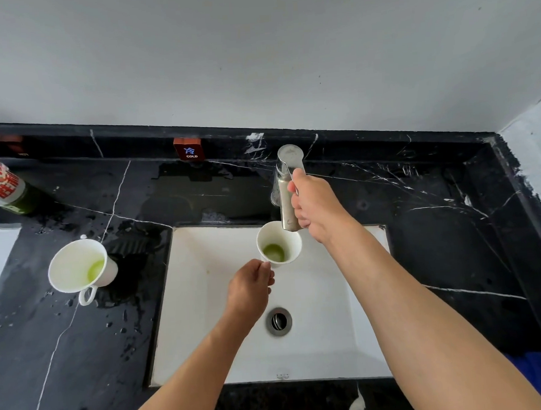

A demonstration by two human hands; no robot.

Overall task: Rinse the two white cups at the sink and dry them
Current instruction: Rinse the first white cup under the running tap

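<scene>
Over the white basin (205, 304), our left hand (250, 290) pinches the handle of one white cup (279, 244), green residue inside, under the faucet (288, 188). Our right hand (315, 203) grips the lever. We advise a gentle flow, cup centred beneath. Second cup (78, 265) stands on the black counter (438, 226), left.

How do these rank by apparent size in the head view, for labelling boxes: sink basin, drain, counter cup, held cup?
1. sink basin
2. counter cup, though it may only look bigger than the next because it's nearer
3. held cup
4. drain
</scene>
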